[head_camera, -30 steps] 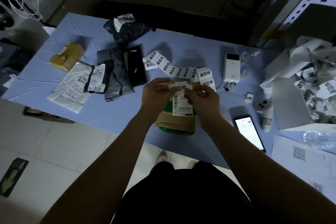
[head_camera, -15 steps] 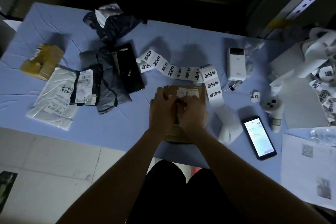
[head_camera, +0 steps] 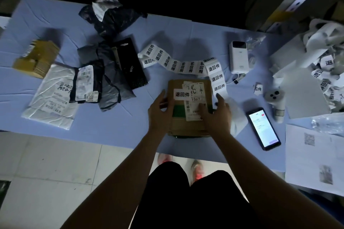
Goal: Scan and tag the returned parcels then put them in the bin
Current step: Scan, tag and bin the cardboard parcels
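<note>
Brown cardboard parcel box (head_camera: 183,126) with white printed tag (head_camera: 182,94) on blue tabletop (head_camera: 111,122). Fingers straight, the left hand (head_camera: 160,115) touches its left edge and the right hand (head_camera: 217,117) rests spread on top.

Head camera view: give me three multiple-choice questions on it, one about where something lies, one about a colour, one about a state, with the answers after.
1. Where does the phone lie relative to the cardboard parcel?
A) to its right
B) to its left
C) on top of it

2. What colour is the table cover?
A) red
B) light blue
C) yellow

3. Is the parcel tagged?
A) no tag on it
B) a return tag is stuck on its top
C) a tag hangs from it on a string

Answers:
1 A, the lit phone lies on the cover to the right of the parcel.
2 B, the bare cover around the parcel is light blue.
3 B, the white tag sits flat on the parcel's top face beside the shipping label.
</note>
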Demonstrator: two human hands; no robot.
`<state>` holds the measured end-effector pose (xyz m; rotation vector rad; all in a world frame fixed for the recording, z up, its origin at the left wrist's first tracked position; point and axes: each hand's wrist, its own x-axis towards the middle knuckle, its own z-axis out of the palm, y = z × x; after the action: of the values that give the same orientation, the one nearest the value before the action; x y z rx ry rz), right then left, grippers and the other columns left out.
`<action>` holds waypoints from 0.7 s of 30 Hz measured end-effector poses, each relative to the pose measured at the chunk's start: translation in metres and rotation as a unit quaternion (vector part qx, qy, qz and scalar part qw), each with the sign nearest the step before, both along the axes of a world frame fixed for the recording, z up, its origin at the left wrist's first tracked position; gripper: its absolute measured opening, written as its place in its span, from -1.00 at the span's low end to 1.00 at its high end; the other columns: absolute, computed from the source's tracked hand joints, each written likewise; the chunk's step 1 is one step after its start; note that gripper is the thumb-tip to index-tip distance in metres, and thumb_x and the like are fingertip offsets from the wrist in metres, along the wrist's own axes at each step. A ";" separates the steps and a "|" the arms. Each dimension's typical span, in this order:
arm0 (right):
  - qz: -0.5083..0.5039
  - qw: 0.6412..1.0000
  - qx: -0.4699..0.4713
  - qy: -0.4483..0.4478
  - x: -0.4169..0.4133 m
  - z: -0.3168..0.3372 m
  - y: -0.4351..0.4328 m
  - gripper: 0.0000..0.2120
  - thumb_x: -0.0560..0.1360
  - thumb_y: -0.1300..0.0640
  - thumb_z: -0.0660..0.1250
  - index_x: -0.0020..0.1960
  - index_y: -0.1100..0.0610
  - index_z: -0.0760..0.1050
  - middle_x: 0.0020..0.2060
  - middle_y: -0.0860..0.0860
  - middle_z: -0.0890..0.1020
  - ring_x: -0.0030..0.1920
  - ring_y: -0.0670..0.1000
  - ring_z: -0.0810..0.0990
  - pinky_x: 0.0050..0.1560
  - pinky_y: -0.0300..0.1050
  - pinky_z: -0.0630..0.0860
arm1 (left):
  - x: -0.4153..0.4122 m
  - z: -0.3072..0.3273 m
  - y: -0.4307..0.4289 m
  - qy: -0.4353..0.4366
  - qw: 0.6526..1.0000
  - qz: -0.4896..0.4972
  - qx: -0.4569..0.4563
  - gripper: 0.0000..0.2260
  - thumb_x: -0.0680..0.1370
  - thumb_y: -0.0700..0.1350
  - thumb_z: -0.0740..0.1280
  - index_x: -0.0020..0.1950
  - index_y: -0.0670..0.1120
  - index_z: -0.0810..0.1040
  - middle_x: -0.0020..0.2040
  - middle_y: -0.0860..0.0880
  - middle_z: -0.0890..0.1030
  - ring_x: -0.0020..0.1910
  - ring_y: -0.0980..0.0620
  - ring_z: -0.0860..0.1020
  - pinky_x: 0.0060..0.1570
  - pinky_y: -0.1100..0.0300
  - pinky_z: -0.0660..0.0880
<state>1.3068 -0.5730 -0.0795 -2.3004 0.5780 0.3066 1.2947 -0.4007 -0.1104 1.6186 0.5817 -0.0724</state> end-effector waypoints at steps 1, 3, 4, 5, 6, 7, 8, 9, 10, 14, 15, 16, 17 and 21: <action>-0.001 0.999 0.045 0.014 -0.004 0.000 -0.003 -0.31 0.53 -0.12 0.42 0.55 0.07 0.27 0.28 0.12 0.57 0.29 0.19 0.55 0.28 0.27 0.51 | -0.006 0.001 -0.001 0.023 1.000 -0.012 -0.011 -0.63 0.60 -0.05 0.42 0.40 0.05 0.52 0.10 0.10 0.64 0.07 0.11 0.63 -0.02 0.33 0.59; 0.025 0.996 0.080 0.015 -0.013 0.004 -0.007 -0.44 0.52 -0.10 0.45 0.44 0.08 0.44 0.18 0.03 0.67 0.18 0.13 0.64 0.19 0.19 0.60 | -0.023 0.005 -0.005 0.046 0.998 -0.045 -0.023 -0.66 0.57 -0.05 0.44 0.34 0.08 0.57 0.15 0.07 0.66 0.10 0.08 0.64 0.00 0.24 0.63; 0.039 0.996 0.083 0.005 -0.018 0.007 -0.006 -0.53 0.51 -0.07 0.46 0.37 0.06 0.52 0.13 0.00 0.70 0.14 0.10 0.67 0.15 0.14 0.63 | -0.033 0.008 -0.007 0.048 0.997 -0.047 -0.036 -0.63 0.57 -0.04 0.44 0.38 0.06 0.55 0.20 0.03 0.65 0.13 0.05 0.63 0.07 0.13 0.64; 0.051 0.995 0.087 -0.007 -0.023 0.011 -0.004 -0.59 0.51 -0.06 0.46 0.31 0.03 0.55 0.10 -0.03 0.71 0.12 0.08 0.68 0.11 0.11 0.65 | -0.041 0.012 -0.007 0.049 0.997 -0.042 -0.044 -0.58 0.57 -0.04 0.44 0.43 0.05 0.52 0.25 0.01 0.63 0.17 0.02 0.61 0.14 0.03 0.63; 0.063 0.993 0.096 -0.022 -0.028 0.015 0.000 -0.63 0.51 -0.07 0.45 0.28 -0.01 0.56 0.09 -0.05 0.71 0.10 0.06 0.68 0.09 0.09 0.65 | -0.049 0.018 -0.005 0.046 0.997 -0.035 -0.041 -0.54 0.58 -0.03 0.43 0.47 0.05 0.47 0.30 0.00 0.60 0.21 0.00 0.59 0.17 -0.03 0.61; 0.079 0.990 0.111 -0.039 -0.033 0.021 0.005 -0.64 0.50 -0.08 0.44 0.27 -0.03 0.56 0.08 -0.07 0.70 0.09 0.04 0.68 0.09 0.07 0.65 | -0.055 0.025 -0.002 0.040 0.998 -0.024 -0.032 -0.51 0.59 -0.01 0.42 0.51 0.07 0.41 0.33 -0.01 0.57 0.24 -0.01 0.57 0.19 -0.05 0.60; 0.098 0.985 0.131 -0.055 -0.037 0.026 0.011 -0.61 0.49 -0.12 0.43 0.27 -0.05 0.55 0.09 -0.08 0.69 0.09 0.01 0.67 0.09 0.07 0.65 | -0.061 0.033 0.004 0.032 0.999 -0.008 -0.018 -0.48 0.59 0.00 0.41 0.53 0.09 0.37 0.34 0.00 0.54 0.25 0.00 0.55 0.20 -0.02 0.59; 0.119 0.979 0.152 -0.068 -0.041 0.033 0.018 -0.57 0.46 -0.16 0.41 0.29 -0.07 0.53 0.11 -0.10 0.68 0.10 -0.01 0.66 0.11 0.07 0.64 | -0.068 0.041 0.011 0.021 1.000 0.015 -0.001 -0.48 0.60 0.01 0.40 0.54 0.12 0.34 0.34 0.02 0.52 0.25 0.04 0.53 0.19 0.03 0.58; 0.138 0.972 0.172 -0.078 -0.045 0.039 0.027 -0.53 0.44 -0.20 0.39 0.31 -0.09 0.52 0.14 -0.11 0.67 0.12 -0.02 0.65 0.13 0.08 0.63 | -0.076 0.050 0.020 0.007 0.999 0.040 0.020 -0.48 0.60 0.02 0.39 0.54 0.14 0.33 0.32 0.04 0.51 0.23 0.09 0.53 0.16 0.10 0.56; 0.192 0.951 0.232 -0.072 -0.063 0.062 0.069 -0.49 0.47 -0.17 0.45 0.38 -0.10 0.49 0.19 -0.08 0.65 0.15 0.04 0.65 0.16 0.13 0.62 | -0.113 0.085 0.067 -0.033 0.988 0.099 0.114 -0.48 0.60 0.05 0.40 0.53 0.16 0.34 0.16 0.11 0.40 0.11 0.30 0.48 0.12 0.19 0.50; 0.204 0.946 0.241 -0.076 -0.068 0.068 0.081 -0.50 0.48 -0.15 0.46 0.38 -0.10 0.50 0.19 -0.08 0.65 0.15 0.03 0.64 0.16 0.14 0.62 | -0.122 0.091 0.080 -0.035 0.985 0.109 0.127 -0.47 0.59 0.07 0.40 0.54 0.16 0.33 0.15 0.12 0.39 0.11 0.30 0.47 0.13 0.19 0.50; 0.218 0.941 0.247 -0.081 -0.076 0.073 0.095 -0.51 0.48 -0.14 0.47 0.38 -0.10 0.50 0.18 -0.08 0.65 0.16 0.02 0.64 0.16 0.14 0.61 | -0.133 0.098 0.092 -0.035 0.983 0.122 0.133 -0.46 0.59 0.08 0.40 0.54 0.17 0.32 0.14 0.14 0.39 0.11 0.32 0.46 0.12 0.22 0.49; 0.232 0.936 0.252 -0.085 -0.083 0.077 0.110 -0.52 0.48 -0.14 0.47 0.36 -0.10 0.51 0.18 -0.10 0.65 0.17 0.00 0.62 0.17 0.14 0.60 | -0.143 0.104 0.106 -0.037 0.981 0.135 0.133 -0.44 0.58 0.10 0.40 0.55 0.17 0.31 0.14 0.17 0.39 0.11 0.35 0.46 0.10 0.26 0.48; 0.283 0.927 0.239 -0.065 -0.109 0.086 0.177 -0.52 0.40 -0.23 0.46 0.28 -0.14 0.54 0.14 -0.17 0.65 0.16 -0.06 0.61 0.16 0.12 0.61 | -0.187 0.115 0.166 -0.040 0.979 0.174 0.098 -0.38 0.55 0.09 0.44 0.58 0.15 0.29 0.32 0.08 0.40 0.29 0.12 0.44 0.31 0.03 0.48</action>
<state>1.1978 -0.3958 0.0068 -1.9375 -0.2315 0.4999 1.1077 -0.2345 0.0043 1.6766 0.8215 0.3182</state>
